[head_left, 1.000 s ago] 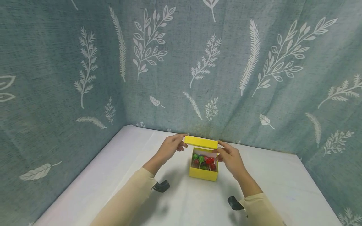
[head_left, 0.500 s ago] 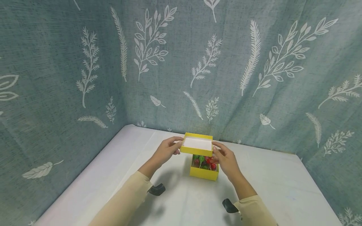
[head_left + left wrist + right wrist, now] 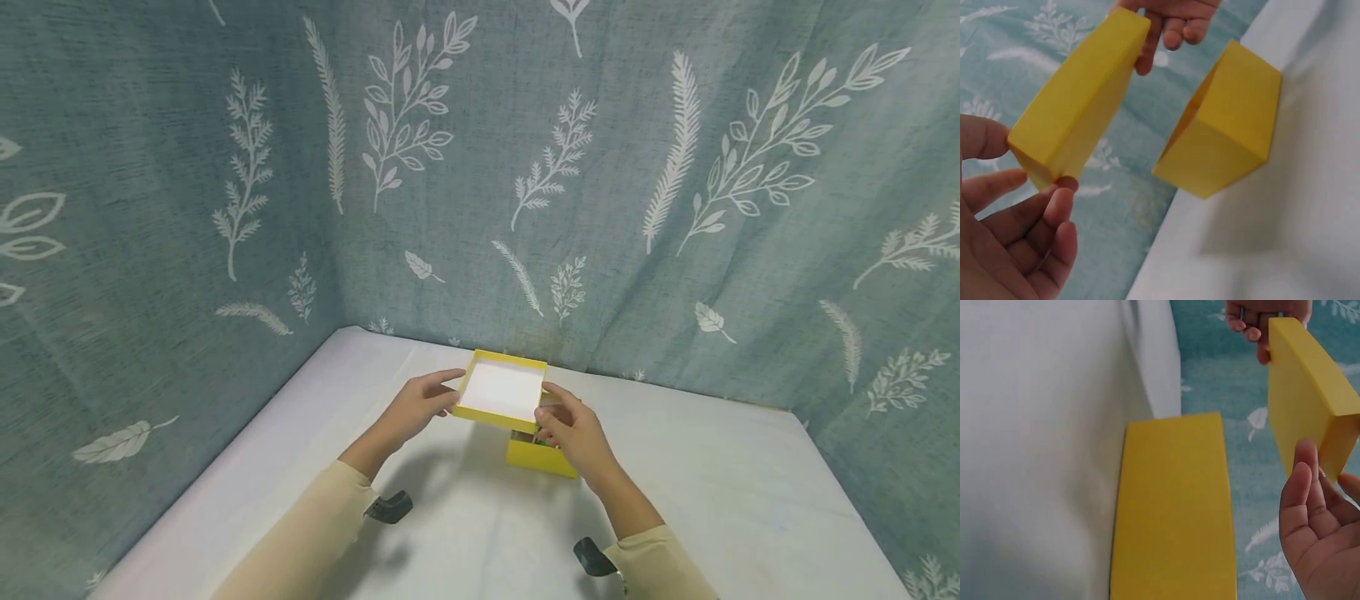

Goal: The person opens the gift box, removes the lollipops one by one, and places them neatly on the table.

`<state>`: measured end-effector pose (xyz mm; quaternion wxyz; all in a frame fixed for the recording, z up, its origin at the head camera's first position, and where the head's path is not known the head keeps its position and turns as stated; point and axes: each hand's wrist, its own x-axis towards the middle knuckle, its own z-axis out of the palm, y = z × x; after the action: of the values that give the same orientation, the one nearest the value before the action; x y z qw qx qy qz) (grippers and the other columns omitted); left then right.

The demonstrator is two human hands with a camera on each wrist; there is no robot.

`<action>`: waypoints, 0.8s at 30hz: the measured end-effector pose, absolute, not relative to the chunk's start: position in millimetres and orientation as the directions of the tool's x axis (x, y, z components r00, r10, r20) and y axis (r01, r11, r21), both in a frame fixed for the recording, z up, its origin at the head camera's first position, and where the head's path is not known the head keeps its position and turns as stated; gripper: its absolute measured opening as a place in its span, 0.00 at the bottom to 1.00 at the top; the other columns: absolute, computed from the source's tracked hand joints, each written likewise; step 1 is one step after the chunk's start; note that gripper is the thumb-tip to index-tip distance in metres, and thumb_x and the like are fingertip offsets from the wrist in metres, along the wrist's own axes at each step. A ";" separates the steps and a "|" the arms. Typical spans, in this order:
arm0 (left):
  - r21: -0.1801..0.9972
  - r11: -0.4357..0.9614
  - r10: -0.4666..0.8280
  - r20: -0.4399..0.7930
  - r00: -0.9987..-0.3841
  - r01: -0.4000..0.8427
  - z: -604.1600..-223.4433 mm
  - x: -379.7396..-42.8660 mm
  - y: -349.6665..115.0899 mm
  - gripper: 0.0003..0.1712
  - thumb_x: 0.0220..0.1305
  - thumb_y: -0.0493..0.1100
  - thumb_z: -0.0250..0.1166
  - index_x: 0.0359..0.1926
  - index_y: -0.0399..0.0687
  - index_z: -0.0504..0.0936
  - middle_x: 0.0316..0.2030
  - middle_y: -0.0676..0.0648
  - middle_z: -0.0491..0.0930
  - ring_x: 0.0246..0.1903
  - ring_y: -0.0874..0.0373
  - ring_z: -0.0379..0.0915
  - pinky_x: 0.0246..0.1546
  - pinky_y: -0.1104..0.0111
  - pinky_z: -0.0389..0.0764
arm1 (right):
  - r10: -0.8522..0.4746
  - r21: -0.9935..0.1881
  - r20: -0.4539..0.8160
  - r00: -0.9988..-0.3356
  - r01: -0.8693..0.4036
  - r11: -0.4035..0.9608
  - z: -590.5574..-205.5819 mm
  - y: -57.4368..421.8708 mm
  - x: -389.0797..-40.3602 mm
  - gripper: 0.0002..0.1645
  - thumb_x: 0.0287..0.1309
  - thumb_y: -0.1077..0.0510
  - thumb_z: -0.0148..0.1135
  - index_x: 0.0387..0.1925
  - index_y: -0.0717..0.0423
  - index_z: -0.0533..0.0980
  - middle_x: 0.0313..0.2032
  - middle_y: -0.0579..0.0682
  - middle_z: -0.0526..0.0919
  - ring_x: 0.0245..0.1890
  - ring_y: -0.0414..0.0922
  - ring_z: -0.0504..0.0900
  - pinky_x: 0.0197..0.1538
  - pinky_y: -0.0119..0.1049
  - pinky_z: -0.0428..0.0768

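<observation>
Between the two hands hangs a shallow yellow lid [image 3: 501, 390], its white inside facing the head camera. The left hand [image 3: 416, 404] pinches the lid's left side between thumb and fingers; the right hand [image 3: 573, 429] grips the right side, close to the near corner. Just below and partly behind the right hand, a yellow box [image 3: 542, 460] stands upright on the white table [image 3: 720, 483], open at the top and apart from the lid. Both the lid's near right corner and the right hand's fingers stand in the way of the box's opening, so only a sliver of something green [image 3: 542, 435] shows inside, too small to make out. Behind each hand, toward the person, come a cream sleeve [image 3: 300, 533] and a dark wrist piece [image 3: 390, 507]. Beyond both hands, past the table's far edge, hangs a blue-green curtain [image 3: 465, 308] with white leaves.
</observation>
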<state>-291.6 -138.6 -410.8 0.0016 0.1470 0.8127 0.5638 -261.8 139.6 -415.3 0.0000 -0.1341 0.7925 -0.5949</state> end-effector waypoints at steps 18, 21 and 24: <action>0.887 0.397 0.231 0.153 -0.961 0.236 -427.6 -281.9 -201.8 0.26 0.69 0.40 0.57 0.67 0.41 0.70 0.47 0.41 0.83 0.40 0.53 0.80 0.46 0.52 0.78 | -0.331 -0.910 0.130 -0.935 -0.245 0.335 -426.1 79.4 -257.0 0.40 0.66 0.46 0.59 0.73 0.56 0.57 0.52 0.56 0.80 0.40 0.50 0.82 0.41 0.41 0.82; 0.881 0.419 0.216 0.139 -0.966 0.220 -430.2 -280.3 -213.7 0.26 0.69 0.39 0.57 0.67 0.41 0.70 0.47 0.41 0.83 0.41 0.53 0.80 0.45 0.54 0.78 | -0.336 -0.907 0.103 -0.936 -0.227 0.356 -429.9 65.6 -259.0 0.41 0.66 0.46 0.60 0.73 0.55 0.57 0.52 0.56 0.80 0.37 0.50 0.82 0.37 0.39 0.81; 0.867 0.452 0.211 0.123 -0.970 0.208 -433.5 -279.3 -226.9 0.26 0.69 0.40 0.57 0.66 0.40 0.71 0.47 0.41 0.83 0.43 0.52 0.79 0.46 0.54 0.77 | -0.337 -0.904 0.062 -0.940 -0.196 0.380 -436.7 52.0 -261.4 0.42 0.65 0.46 0.60 0.74 0.55 0.56 0.51 0.54 0.80 0.35 0.46 0.81 0.36 0.38 0.80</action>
<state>-279.3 -226.9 -433.5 0.0015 0.1232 0.8521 0.5086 -261.4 52.0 -436.7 0.0659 -0.1608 0.8279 -0.5333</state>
